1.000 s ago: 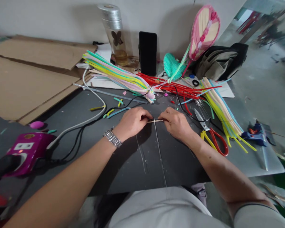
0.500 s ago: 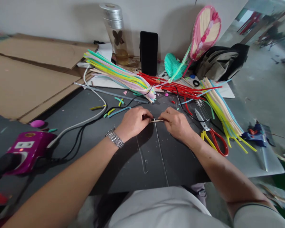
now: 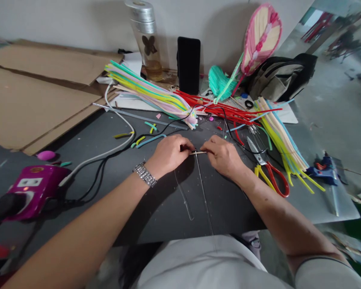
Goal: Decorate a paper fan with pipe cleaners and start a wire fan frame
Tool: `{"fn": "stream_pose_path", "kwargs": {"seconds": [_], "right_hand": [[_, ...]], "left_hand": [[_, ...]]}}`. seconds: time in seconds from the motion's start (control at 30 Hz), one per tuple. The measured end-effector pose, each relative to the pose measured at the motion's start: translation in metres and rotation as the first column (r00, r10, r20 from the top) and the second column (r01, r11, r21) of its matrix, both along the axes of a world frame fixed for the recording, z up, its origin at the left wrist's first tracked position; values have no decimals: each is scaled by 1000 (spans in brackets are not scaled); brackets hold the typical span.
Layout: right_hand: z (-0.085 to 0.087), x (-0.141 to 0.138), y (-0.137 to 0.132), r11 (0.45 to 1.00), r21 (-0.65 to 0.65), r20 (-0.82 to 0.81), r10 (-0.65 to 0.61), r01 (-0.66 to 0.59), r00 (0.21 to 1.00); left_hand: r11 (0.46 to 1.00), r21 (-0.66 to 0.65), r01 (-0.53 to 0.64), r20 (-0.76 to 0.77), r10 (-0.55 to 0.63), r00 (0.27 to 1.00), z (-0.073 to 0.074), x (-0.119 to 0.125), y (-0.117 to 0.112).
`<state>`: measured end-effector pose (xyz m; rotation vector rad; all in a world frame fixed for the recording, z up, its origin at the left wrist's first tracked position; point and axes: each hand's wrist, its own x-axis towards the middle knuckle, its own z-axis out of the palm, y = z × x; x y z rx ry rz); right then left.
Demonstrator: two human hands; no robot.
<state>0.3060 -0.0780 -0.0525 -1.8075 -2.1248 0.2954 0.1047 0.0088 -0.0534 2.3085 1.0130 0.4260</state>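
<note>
My left hand [image 3: 168,154] and my right hand [image 3: 225,157] are both closed in a pinch on the two ends of a short thin stick [image 3: 198,152] held crosswise just above the dark table [image 3: 144,208]. A long thin clear strand [image 3: 203,192] runs from the stick's middle toward me. A second clear strand [image 3: 185,198] trails from under my left hand. A metal watch [image 3: 143,174] sits on my left wrist.
Bundles of pastel pipe cleaners [image 3: 150,92], red ones [image 3: 225,110] and yellow ones [image 3: 281,138] lie behind and right. Red-handled scissors [image 3: 270,170], a blue glue gun [image 3: 323,168], a pink device [image 3: 33,188] with cables, a bottle [image 3: 146,38], a phone [image 3: 188,66], a woven fan [image 3: 258,38], a bag [image 3: 281,78] and cardboard [image 3: 33,92] surround the work.
Both hands keep their pinch on the stick with hardly any shift. The loose clear strand under my left hand has swung a little to the right.
</note>
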Motion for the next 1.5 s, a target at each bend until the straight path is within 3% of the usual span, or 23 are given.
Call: {"fn": "stream_pose_path", "kwargs": {"seconds": [0.87, 1.5], "right_hand": [[2, -2, 2, 1000, -7, 28, 14, -13, 1000], [-1, -1, 2, 1000, 25, 10, 2, -2, 1000]], "left_hand": [[997, -40, -67, -123, 61, 990, 13, 6, -6], [996, -27, -81, -116, 78, 990, 8, 6, -7]]}}
